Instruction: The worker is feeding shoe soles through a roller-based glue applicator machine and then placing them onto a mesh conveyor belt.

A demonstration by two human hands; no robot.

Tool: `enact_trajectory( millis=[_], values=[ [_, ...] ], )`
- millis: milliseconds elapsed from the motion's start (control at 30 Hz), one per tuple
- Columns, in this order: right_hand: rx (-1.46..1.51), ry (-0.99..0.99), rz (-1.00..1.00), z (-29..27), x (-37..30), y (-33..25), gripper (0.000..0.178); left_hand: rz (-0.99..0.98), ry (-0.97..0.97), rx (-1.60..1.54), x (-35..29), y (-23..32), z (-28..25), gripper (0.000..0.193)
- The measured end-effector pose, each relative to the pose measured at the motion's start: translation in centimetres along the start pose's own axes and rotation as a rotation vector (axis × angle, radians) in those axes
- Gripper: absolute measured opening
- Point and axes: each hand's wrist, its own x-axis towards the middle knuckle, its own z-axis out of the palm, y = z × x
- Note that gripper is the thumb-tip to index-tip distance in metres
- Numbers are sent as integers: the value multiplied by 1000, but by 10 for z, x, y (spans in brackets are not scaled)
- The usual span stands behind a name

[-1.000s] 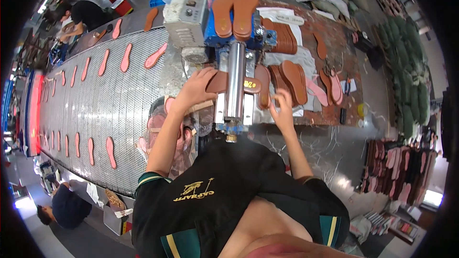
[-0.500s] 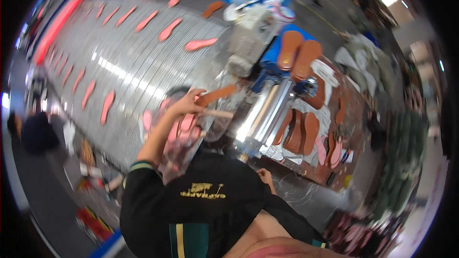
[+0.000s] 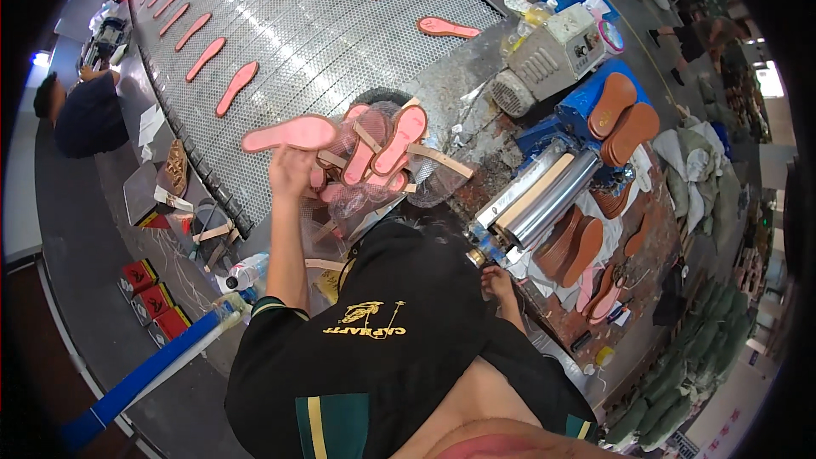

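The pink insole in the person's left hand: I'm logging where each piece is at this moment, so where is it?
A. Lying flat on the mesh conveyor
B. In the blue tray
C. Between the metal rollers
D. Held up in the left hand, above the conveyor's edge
D: the left hand grips the pink insole by one end, raised over the edge of the mesh conveyor, apart from the metal rollers.

We see a flat pink foam shoe insole held up flat above the edge of the grey mesh conveyor belt, its long axis running roughly left to right, toe end pointing left, we think, its heel end pinched at the right.
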Motion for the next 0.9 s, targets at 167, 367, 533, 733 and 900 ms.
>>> enact_trajectory(
  millis=[167,367,533,733,900],
  values=[
    [-88,114,9,14,-2,-26,20,122,321,103,26,76,-79,34],
    [31,126,-79,32,-27,12,25,179,592,675,71,57,-68,24],
    [64,234,64,56,-79,55,27,171,30,1401,194,-40,10,30],
    [228,436,283,120,-155,20,16,488,-567,2102,352,-150,68,51],
    [106,667,387,175,-200,42,16,534,-641,2379,455,-209,105,75]
  ],
)
